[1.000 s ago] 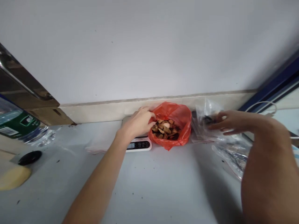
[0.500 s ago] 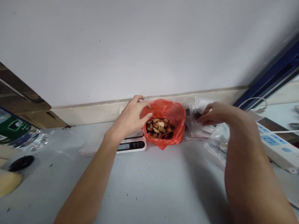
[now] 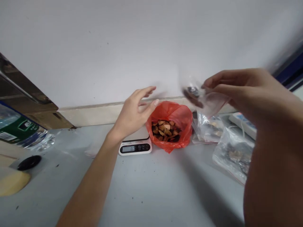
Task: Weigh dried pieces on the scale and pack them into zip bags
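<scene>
An open red plastic bag [image 3: 181, 126] stands on the grey table, with brown dried slices [image 3: 165, 130] inside. Left of it is a white digital scale [image 3: 136, 148]; its display appears to read 0.0. My left hand [image 3: 136, 110] hovers over the scale at the bag's left rim, fingers apart and holding nothing. Up to the right, my right hand [image 3: 236, 86] pinches a small clear plastic bag [image 3: 201, 96] in the air. Dark pieces show in that bag, blurred by motion, and I cannot make out their kind.
Several clear bags with dried pieces [image 3: 236, 154] lie right of the red bag. A white power strip [image 3: 243, 123] is behind them. At left are a large water bottle [image 3: 26, 130], a black lid [image 3: 29, 162] and a yellowish round thing [image 3: 15, 182]. A wall [image 3: 142, 50] rises behind.
My right hand has lifted the small clear bag from beside the red bag, up and to the right. My left hand has shifted slightly and its fingers have come off the red bag's rim.
</scene>
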`<state>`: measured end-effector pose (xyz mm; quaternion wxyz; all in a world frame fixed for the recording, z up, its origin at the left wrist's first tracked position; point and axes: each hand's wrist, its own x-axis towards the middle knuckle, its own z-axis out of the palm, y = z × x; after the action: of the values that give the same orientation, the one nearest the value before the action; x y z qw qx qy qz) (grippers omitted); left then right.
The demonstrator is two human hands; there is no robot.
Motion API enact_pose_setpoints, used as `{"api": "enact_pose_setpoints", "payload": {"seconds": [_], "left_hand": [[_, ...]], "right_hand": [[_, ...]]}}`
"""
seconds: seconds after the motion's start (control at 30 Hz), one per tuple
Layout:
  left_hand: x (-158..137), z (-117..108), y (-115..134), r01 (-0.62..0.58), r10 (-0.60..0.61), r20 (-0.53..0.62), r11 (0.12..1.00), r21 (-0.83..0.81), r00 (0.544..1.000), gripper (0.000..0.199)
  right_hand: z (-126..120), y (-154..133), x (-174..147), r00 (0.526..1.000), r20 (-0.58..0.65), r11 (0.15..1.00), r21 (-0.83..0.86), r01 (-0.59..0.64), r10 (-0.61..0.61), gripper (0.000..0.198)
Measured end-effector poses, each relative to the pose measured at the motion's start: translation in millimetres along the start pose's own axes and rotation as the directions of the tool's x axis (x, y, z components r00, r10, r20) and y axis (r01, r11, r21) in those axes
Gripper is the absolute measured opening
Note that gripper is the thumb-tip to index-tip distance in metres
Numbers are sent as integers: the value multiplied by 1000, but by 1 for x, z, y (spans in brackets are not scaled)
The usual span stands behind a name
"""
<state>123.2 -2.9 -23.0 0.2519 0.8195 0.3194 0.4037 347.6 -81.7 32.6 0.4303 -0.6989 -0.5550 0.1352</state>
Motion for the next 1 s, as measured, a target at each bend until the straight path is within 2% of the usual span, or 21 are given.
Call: {"api": "enact_pose_setpoints", "payload": {"seconds": [0.07,0.13,0.23,0.37,0.43,0.53,0.63,0.73,0.8,0.87,0.93,0.97,1.0], "left_hand": [[0,-1,4,52,-51,19,995,-88,999,46],[0,-4,6,89,-87,24,988,-123,996,37],[1,-12,5,171,-175,-9,973,-157,985,23],[0,-28,-7,286,-305,-58,933,-219,950,36],[0,-35,-14,315,-340,-179,936,-156,923,40],[-3,-42,-21,352,-349,-311,935,-50,884,49],[-7,-49,-22,405,-378,-316,914,25,870,61],[-12,-54,-21,471,-404,-288,853,223,868,71],[-14,-56,-20,461,-376,-284,810,362,882,76],[-15,-55,-17,404,-305,-279,802,441,911,67],[-15,-51,-13,329,-282,-171,844,424,944,43],[-14,-49,-12,301,-304,-50,879,370,951,31],[-13,-47,-10,290,-328,94,912,291,940,23]], "right_hand": [[12,-6,-2,994,106,959,280,-44,15,5],[24,-12,-2,962,275,882,454,-125,-5,3],[40,-14,1,885,463,776,575,-259,-47,6],[54,-3,10,847,531,655,640,-402,1,14],[59,3,14,811,586,679,598,-427,-6,32],[64,8,15,790,607,808,507,-301,-87,48],[69,7,13,814,567,882,438,-173,-122,50],[77,4,10,816,572,910,378,-172,-84,52],[83,2,9,808,584,921,352,-169,-75,54],[89,1,8,804,589,921,355,-161,-87,56],[94,0,7,805,585,906,390,-166,-105,54],[96,-1,6,803,586,894,410,-178,-109,53],[98,-1,5,800,589,881,431,-195,-111,51]]}}
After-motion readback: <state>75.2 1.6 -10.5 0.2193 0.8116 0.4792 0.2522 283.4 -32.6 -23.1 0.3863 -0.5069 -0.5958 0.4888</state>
